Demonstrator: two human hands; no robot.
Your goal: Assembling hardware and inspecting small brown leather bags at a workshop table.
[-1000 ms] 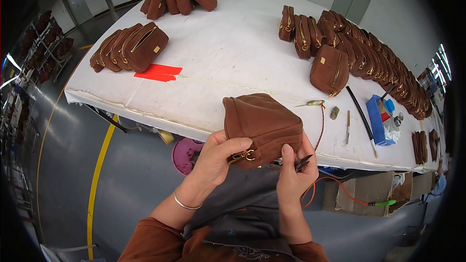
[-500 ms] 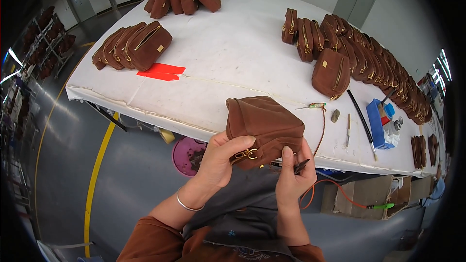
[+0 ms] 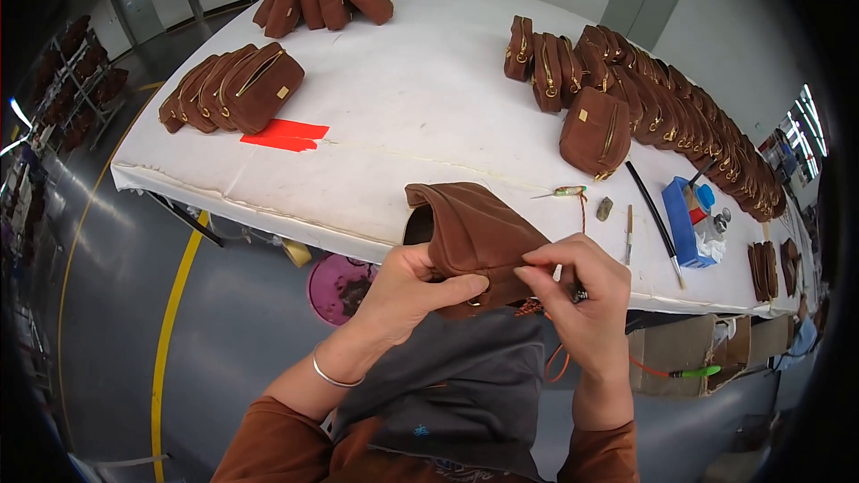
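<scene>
A brown soft zip pouch (image 3: 488, 231) is held up in front of the table's near edge, tilted, its dark opening facing left. My left hand (image 3: 403, 295) is closed on its lower left side, fingers partly inside the opening, thumb pressed on the outside near a small gold ring (image 3: 476, 300). At the pouch's right corner my right hand (image 3: 586, 291) has thumb and forefinger pinched together; what lies between the tips is too small to make out. The curled fingers of that hand also hold a small dark tool (image 3: 581, 293), mostly hidden.
On the white table (image 3: 403, 80) stand brown pouches (image 3: 259, 89) at left and a long row (image 3: 689, 107) at right. Near the right edge lie an awl (image 3: 570, 190), a stone-like lump (image 3: 605, 208), a brush (image 3: 658, 224) and a blue box (image 3: 684, 224). A pink bucket (image 3: 331, 282) is below.
The pouch has turned so that its opening shows at the left. My right hand has risen from beneath its right side to pinch at the corner. The view has shifted slightly.
</scene>
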